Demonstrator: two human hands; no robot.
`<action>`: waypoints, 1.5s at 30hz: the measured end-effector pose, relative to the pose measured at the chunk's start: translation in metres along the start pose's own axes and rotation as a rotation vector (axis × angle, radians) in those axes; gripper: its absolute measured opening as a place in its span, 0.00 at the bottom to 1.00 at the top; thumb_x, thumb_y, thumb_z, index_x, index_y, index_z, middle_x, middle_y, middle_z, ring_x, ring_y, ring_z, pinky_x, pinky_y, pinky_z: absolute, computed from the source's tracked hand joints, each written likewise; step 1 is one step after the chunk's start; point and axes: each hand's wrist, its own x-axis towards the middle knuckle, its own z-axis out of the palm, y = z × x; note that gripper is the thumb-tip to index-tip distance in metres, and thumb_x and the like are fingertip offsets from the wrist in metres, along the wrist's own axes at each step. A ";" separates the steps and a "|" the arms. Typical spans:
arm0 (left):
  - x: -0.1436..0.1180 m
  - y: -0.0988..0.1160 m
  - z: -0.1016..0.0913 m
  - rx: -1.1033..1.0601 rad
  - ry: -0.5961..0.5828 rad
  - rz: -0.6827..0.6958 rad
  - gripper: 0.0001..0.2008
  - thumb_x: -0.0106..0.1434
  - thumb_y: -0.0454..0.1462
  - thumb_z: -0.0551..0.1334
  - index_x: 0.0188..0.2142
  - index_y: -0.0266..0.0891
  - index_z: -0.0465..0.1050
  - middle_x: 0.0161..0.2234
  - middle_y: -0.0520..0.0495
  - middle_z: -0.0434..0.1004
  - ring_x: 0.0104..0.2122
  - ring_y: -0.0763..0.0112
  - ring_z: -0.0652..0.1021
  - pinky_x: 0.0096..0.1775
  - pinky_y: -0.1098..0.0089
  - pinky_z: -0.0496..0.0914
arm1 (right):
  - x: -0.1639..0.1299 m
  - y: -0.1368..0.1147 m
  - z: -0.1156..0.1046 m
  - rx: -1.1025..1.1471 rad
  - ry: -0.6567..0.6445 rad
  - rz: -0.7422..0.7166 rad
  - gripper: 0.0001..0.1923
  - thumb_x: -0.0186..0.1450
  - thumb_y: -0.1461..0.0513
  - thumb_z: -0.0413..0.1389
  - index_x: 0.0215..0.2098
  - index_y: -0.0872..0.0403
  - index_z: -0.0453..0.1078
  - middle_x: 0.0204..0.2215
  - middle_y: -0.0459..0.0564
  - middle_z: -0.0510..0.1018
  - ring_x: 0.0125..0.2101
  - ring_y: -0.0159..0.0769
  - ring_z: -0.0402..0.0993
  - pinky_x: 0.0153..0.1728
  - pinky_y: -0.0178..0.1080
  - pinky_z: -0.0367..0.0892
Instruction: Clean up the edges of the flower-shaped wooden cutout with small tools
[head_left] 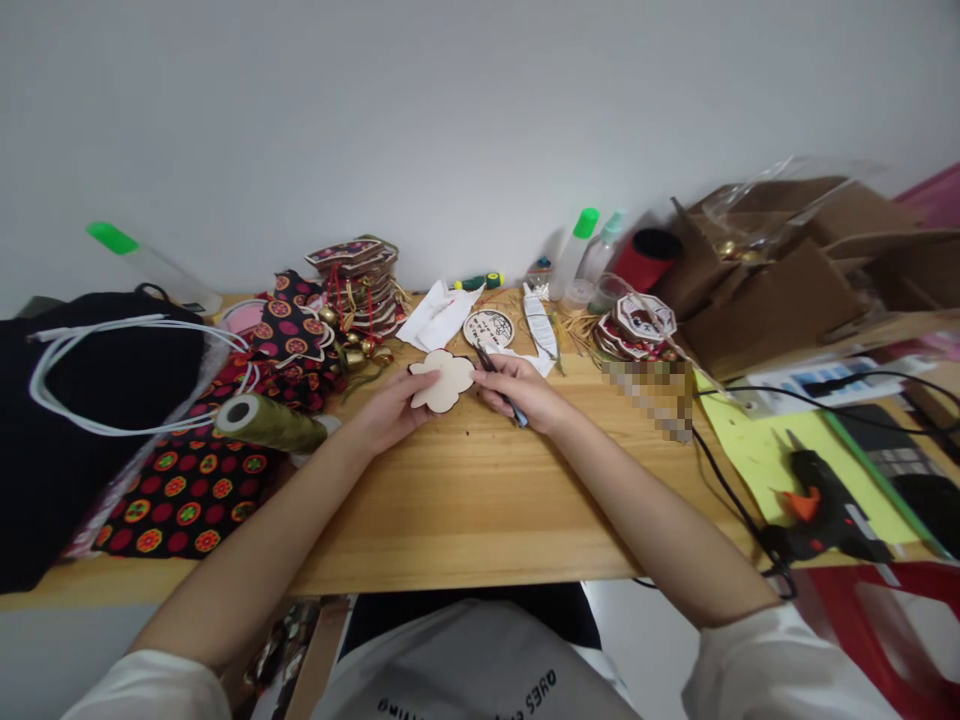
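Observation:
A pale, flower-shaped wooden piece (444, 384) with a dark edge is gripped by my left hand (399, 405), whose thumb lies on its face. My right hand (517, 388) is closed around a slim dark tool with a bluish end (517, 412); its exact kind is hard to make out. The right fingertips meet the right edge of the wooden piece. Just beyond the hands lie a round wooden disc with dark drawing (489, 328), crumpled white paper (439, 312) and a white tube (538, 325).
Patterned black fabric (184, 490), a green roll (262, 422) and stacked ornaments (360, 285) stand left. At right are a black glue gun (821, 505) on yellow paper (731, 440), its cable, more ornaments (637, 325) and a cardboard box (780, 290). A wall rises behind.

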 end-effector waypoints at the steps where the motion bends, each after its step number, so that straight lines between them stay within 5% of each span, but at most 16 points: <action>1: 0.000 0.000 -0.001 0.001 -0.001 0.001 0.05 0.53 0.31 0.63 0.32 0.36 0.74 0.27 0.48 0.77 0.25 0.76 0.74 0.24 0.77 0.69 | 0.000 0.000 0.000 0.002 0.002 0.003 0.14 0.55 0.55 0.58 0.27 0.55 0.60 0.08 0.34 0.61 0.08 0.19 0.48 0.11 0.27 0.40; 16: -0.002 -0.002 0.001 0.072 -0.001 0.046 0.08 0.51 0.31 0.64 0.33 0.36 0.72 0.29 0.48 0.76 0.26 0.73 0.74 0.22 0.76 0.67 | 0.002 0.001 0.000 0.028 0.040 0.025 0.15 0.55 0.55 0.57 0.23 0.54 0.56 0.09 0.36 0.62 0.08 0.20 0.49 0.09 0.27 0.43; 27: -0.006 -0.015 0.003 0.450 -0.085 0.169 0.15 0.44 0.40 0.69 0.33 0.37 0.73 0.31 0.49 0.78 0.30 0.68 0.74 0.33 0.71 0.68 | 0.000 0.010 0.014 -0.269 0.129 -0.011 0.18 0.63 0.50 0.50 0.24 0.54 0.60 0.11 0.39 0.62 0.11 0.23 0.55 0.11 0.29 0.51; 45: -0.004 -0.005 0.003 0.127 -0.045 0.053 0.13 0.43 0.36 0.70 0.31 0.35 0.75 0.29 0.49 0.77 0.28 0.74 0.74 0.32 0.75 0.68 | 0.000 0.007 0.008 -0.168 0.032 -0.005 0.20 0.62 0.47 0.49 0.25 0.55 0.61 0.10 0.36 0.61 0.09 0.20 0.51 0.09 0.26 0.46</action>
